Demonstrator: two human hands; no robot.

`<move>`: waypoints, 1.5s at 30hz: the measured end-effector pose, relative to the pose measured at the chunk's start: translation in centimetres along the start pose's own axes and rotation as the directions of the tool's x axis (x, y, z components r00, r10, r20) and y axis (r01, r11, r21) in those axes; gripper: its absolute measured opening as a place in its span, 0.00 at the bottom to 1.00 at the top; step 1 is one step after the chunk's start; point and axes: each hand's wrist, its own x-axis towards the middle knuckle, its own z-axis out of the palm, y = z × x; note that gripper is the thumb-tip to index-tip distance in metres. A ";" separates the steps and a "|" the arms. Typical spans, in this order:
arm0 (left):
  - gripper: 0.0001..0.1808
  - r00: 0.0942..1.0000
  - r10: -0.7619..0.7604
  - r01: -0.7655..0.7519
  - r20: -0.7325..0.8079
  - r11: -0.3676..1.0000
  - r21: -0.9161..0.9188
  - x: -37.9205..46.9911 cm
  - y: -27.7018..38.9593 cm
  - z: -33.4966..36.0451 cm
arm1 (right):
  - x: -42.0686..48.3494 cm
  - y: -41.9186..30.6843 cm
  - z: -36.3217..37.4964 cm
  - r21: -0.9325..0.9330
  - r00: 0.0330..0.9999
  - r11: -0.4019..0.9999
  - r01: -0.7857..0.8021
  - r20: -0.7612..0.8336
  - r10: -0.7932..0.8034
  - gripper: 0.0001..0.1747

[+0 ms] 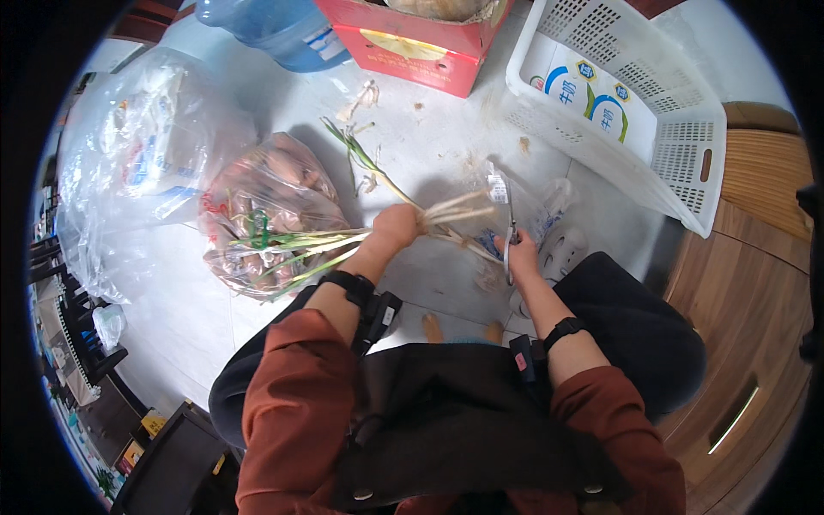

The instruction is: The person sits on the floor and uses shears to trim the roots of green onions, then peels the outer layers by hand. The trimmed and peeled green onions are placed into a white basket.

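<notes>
My left hand is closed around a bunch of scallion-like stalks. Their green leaves trail left over a clear plastic bag of brownish produce, and the pale ends point right. My right hand grips metal scissors, blades pointing away from me, just right of the pale ends. Whether the blades are apart is too small to tell. Another green-topped stalk lies beyond my left hand, running under it. A clear plastic bag with a white label lies behind the scissors.
A red cardboard box and a blue water jug stand at the back. A white perforated plastic basket holding printed cardboard is at right, near a wooden cabinet. A large clear bag sits at left. Dry peelings litter the floor.
</notes>
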 end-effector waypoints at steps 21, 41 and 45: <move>0.13 0.871 0.031 -0.419 -0.491 0.571 -0.706 -22.9 2.7 -18.7 | -13.5 -24.6 -13.8 0.452 0.634 0.769 0.453 0.443 -0.634 0.17; 0.13 0.956 0.011 -0.191 -0.292 0.781 -0.594 -18.4 -0.6 -15.4 | -11.5 -21.7 -12.3 0.174 0.714 0.838 0.517 0.452 -0.534 0.22; 0.13 0.981 0.010 -0.124 -0.193 0.799 -0.589 -18.3 -0.8 -15.1 | -10.8 -19.7 -11.2 0.057 0.771 0.870 0.490 0.436 -0.463 0.24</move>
